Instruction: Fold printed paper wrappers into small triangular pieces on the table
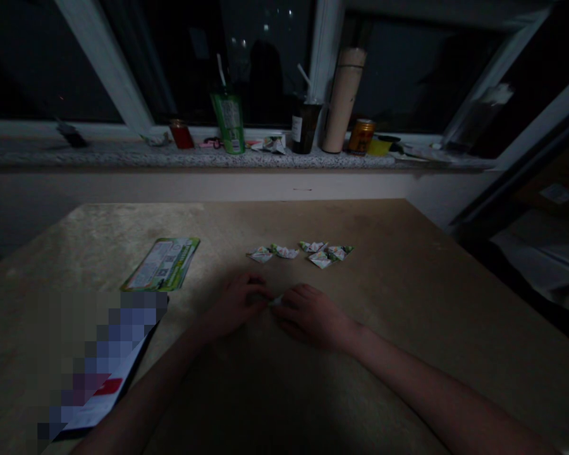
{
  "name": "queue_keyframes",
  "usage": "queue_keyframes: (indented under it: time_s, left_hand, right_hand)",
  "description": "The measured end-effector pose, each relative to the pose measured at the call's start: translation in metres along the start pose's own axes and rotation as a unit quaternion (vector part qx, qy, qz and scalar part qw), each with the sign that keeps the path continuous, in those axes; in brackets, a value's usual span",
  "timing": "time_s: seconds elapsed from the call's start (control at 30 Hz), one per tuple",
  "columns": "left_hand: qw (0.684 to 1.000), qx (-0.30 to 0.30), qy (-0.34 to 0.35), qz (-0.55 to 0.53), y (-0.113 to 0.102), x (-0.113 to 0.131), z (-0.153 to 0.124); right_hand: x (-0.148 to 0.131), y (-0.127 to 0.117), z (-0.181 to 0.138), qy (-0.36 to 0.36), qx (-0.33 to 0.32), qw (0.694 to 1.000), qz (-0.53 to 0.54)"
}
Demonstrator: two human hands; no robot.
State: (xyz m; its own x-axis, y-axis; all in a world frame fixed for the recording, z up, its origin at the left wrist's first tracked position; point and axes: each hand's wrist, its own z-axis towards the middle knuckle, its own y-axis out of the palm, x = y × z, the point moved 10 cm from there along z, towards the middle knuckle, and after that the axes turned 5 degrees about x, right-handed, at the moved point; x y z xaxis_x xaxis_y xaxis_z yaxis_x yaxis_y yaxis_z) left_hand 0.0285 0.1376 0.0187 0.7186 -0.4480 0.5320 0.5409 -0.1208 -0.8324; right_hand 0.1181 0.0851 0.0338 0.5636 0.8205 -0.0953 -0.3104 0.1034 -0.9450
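Near the middle of the table, my left hand (239, 303) is closed, its fingertips pinching one end of a small pale piece of folded paper (275, 301). My right hand (310, 314) closes over the other end and covers most of it. Just beyond both hands lie several small folded paper pieces, white with green and orange print. Among them are a left piece (262, 254), a middle piece (286, 252) and a piece at the right (319, 259). Dim light keeps the folds of the held paper from showing clearly.
A green and white printed packet (164, 264) lies on the table's left, above a lit tablet or phone-like screen (95, 404), partly pixelated. On the windowsill (142, 159) stand a green can with a straw (230, 123), a dark cup (305, 129), a tall flask (344, 101) and an orange can (361, 137).
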Motion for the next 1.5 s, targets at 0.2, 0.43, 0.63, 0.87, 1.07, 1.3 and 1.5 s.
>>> queue_keyframes:
  time_s: [0.2, 0.43, 0.63, 0.87, 1.07, 1.3, 1.5]
  left_hand:
    - [1.000, -0.014, 0.006, -0.011, 0.0011, 0.0001, 0.0004]
    - [1.000, -0.022, 0.007, -0.014, 0.0006, -0.0005, 0.0000]
    - [1.000, 0.000, -0.022, -0.008, 0.0007, -0.0020, 0.0007]
    - [1.000, -0.001, -0.024, -0.010, 0.0023, -0.0030, 0.0031]
    - [1.000, -0.002, -0.021, -0.007, 0.0013, -0.0014, 0.0027]
    - [1.000, -0.002, -0.025, -0.011, 0.0005, -0.0015, 0.0024]
    - [1.000, -0.009, -0.022, -0.013, 0.0010, -0.0036, 0.0009]
  right_hand:
    - [-0.0004, -0.0027, -0.0001, -0.002, 0.010, 1.000, 0.003]
    - [0.0003, -0.0023, -0.0006, -0.006, 0.021, 1.000, 0.000]
    - [0.0001, 0.0003, -0.0004, -0.008, 0.012, 1.000, -0.010]
    - [-0.0004, -0.0009, 0.0029, -0.003, 0.011, 1.000, -0.005]
    - [-0.0011, -0.0016, 0.0022, -0.013, 0.008, 1.000, -0.010]
    - [-0.0011, -0.0003, -0.0030, -0.031, 0.014, 0.999, -0.010]
    - [-0.0031, -0.0040, -0.0029, -0.033, 0.004, 0.999, -0.003]
